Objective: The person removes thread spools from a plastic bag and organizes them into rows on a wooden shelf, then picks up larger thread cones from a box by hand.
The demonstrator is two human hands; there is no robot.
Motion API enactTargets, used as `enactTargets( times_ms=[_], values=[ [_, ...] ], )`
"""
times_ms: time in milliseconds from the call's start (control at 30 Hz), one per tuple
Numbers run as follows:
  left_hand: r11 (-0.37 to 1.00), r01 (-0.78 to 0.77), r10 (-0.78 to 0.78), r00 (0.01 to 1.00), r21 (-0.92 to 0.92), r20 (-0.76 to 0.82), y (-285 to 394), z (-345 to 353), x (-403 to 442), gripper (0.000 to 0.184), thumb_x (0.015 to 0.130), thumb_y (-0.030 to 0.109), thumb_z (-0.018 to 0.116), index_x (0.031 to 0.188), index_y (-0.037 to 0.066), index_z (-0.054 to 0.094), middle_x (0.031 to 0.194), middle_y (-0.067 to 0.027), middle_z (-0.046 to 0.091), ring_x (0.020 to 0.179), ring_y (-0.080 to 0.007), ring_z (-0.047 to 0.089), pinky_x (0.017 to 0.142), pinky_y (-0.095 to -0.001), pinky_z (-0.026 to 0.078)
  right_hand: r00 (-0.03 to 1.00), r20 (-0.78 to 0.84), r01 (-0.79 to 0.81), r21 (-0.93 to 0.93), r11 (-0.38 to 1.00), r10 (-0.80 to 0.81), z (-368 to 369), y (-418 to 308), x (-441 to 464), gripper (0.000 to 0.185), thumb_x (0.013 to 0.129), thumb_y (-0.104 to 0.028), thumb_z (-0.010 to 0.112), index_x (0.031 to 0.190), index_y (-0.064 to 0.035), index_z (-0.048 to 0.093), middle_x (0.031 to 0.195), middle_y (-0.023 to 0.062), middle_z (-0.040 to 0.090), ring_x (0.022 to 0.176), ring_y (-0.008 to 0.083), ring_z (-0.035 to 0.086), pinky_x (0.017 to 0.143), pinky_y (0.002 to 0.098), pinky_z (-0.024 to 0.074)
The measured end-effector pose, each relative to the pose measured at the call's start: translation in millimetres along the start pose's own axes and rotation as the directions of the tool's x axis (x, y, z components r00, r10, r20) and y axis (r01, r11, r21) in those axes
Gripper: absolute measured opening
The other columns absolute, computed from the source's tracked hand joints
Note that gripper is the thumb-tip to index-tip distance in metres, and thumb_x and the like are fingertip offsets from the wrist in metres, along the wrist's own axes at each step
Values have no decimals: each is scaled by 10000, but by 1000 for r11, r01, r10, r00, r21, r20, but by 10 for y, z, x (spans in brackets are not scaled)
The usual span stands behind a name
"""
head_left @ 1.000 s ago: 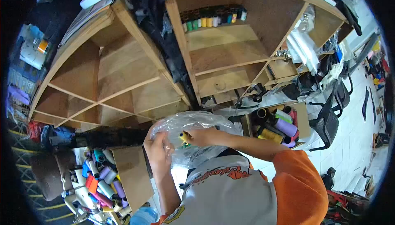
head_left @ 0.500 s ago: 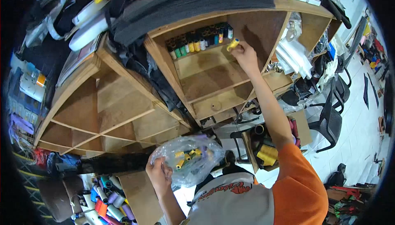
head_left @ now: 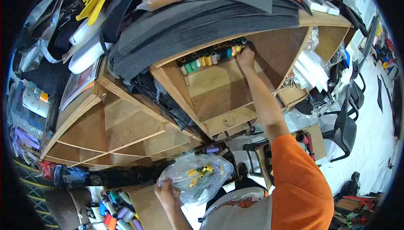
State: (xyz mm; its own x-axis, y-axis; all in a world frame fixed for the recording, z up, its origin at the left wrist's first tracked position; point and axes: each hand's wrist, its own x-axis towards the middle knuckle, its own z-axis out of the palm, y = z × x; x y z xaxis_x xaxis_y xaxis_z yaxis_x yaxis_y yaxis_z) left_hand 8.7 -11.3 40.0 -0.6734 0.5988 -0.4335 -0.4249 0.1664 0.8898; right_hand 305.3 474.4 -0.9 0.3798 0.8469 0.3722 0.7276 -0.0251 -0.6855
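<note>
My left hand (head_left: 167, 193) grips the edge of a clear plastic bag (head_left: 219, 167) in front of my body. Several small yellow thread spools (head_left: 194, 173) lie inside the bag. My right arm reaches up into a wooden shelf compartment, and my right hand (head_left: 246, 58) is at the right end of a spool row. Its fingers are closed at a yellow thread spool (head_left: 238, 48), partly hiding it. To the left, the row holds green spools (head_left: 193, 65), more yellow spools (head_left: 208, 59) and a teal spool (head_left: 228, 52); dark spools stand behind.
Dark grey sheets (head_left: 202, 23) are stacked on top of the shelf (head_left: 202, 130). Another divided wooden shelf (head_left: 105, 150) stands left. Below are cardboard boxes (head_left: 153, 207) with large thread cones (head_left: 122, 213). Black chairs (head_left: 343, 135) stand on the white floor at right.
My right hand has moved deeper into the compartment, bringing the yellow spool from in front of the row to its right end. My left hand still holds the bag, slightly lower.
</note>
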Motion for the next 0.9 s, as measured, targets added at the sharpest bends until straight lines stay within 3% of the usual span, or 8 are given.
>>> enactTargets(
  times_ms=[367, 467, 667, 767, 800, 833, 867, 900],
  values=[
    [999, 35, -34, 997, -14, 73, -10, 62, 73, 35, 782, 47, 551, 779, 28, 522, 568, -5, 467, 346, -62, 362, 299, -215, 237, 996, -20, 85, 18, 996, -85, 5, 86, -61, 253, 780, -100, 648, 997, 24, 611, 851, 206, 652, 819, 303, 651, 717, 361, 524],
    [1000, 15, -15, 998, 9, 58, -14, 91, 87, 109, 782, 26, 515, 882, -15, 526, 518, -3, 413, 327, -71, 329, 286, -238, 241, 997, -52, 53, 100, 994, -48, 36, 93, -43, 225, 772, -86, 649, 962, 29, 610, 831, 191, 657, 808, 291, 655, 718, 351, 519],
    [999, 32, -30, 996, -16, 89, -11, 68, 51, 108, 781, 19, 507, 876, -20, 536, 524, -5, 416, 330, -72, 340, 288, -232, 251, 990, -113, 90, 94, 991, -79, -152, 62, -180, 208, 747, -47, 657, 934, 22, 596, 848, 149, 664, 745, 229, 650, 638, 322, 506],
    [999, 20, -18, 999, -36, 40, 20, 116, 9, 132, 776, 16, 518, 899, -18, 550, 543, -11, 446, 336, -63, 346, 291, -222, 257, 988, -54, 143, 650, 746, -142, -247, 199, -451, 211, 769, -52, 645, 963, 15, 598, 906, 127, 654, 721, 188, 627, 613, 290, 490],
    [1000, 6, -4, 998, -29, 70, 63, 140, -31, 158, 774, 23, 534, 925, -16, 564, 563, -12, 473, 340, -60, 352, 294, -220, 266, 964, 246, -152, 827, 542, -106, -675, -86, -771, 234, 783, -93, 662, 980, 16, 600, 911, 105, 652, 758, 171, 626, 632, 273, 498],
    [999, 7, -4, 996, -36, 91, 70, 142, -12, 196, 781, 33, 539, 967, -19, 573, 579, -13, 491, 352, -61, 365, 295, -215, 271, 833, 535, -481, 826, 294, -139, -1230, -452, -1086, 262, 796, -134, 678, 997, 16, 602, 916, 83, 649, 795, 153, 626, 650, 256, 506],
    [999, 16, -17, 999, 33, 27, 69, 133, -23, 218, 787, 40, 540, 994, -17, 578, 594, -11, 499, 365, -57, 378, 295, -208, 274, 640, 644, -600, 760, 251, -419, -1401, -450, -1306, 263, 830, -149, 638, 1025, 23, 599, 944, 117, 645, 799, 164, 620, 656, 267, 500],
    [1000, -10, 9, 996, 12, 92, 73, 101, -28, 235, 785, 44, 549, 1011, -17, 577, 602, -15, 504, 369, -53, 381, 292, -205, 271, 391, 643, -712, 665, 226, -659, -1532, -395, -1528, 272, 863, -164, 599, 1053, 30, 596, 972, 151, 642, 804, 175, 614, 663, 278, 493]
  ],
)
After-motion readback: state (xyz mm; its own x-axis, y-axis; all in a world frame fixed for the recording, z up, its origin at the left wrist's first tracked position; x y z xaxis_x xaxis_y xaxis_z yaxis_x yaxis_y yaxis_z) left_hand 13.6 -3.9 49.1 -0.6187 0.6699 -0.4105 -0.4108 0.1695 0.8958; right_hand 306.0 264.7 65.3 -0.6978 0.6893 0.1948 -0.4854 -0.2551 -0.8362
